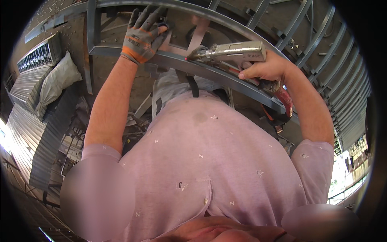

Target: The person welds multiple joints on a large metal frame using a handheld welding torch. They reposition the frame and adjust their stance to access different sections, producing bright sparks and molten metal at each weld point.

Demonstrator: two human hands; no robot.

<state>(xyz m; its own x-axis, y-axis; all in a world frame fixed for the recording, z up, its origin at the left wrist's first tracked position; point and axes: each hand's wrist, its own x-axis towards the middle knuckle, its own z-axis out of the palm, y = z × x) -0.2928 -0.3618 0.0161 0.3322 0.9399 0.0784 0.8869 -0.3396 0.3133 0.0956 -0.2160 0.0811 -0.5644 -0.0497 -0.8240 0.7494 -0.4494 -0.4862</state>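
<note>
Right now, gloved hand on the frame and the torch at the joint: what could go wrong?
1. The left hand presses the steel frame close to the nozzle of the welding gun; heat or sparks could reach the glove.
2. The right hand gripping the gun is bare, so it looks more exposed to spatter.
3. The red hose loops under the right wrist against the frame and might snag or pull the tip off line.

We see a grey steel frame [225,78] of welded bars carrying the work. Across its near bar rests a silver welding gun [236,51]. A gloved hand [142,37] presses flat on its left end.
</note>
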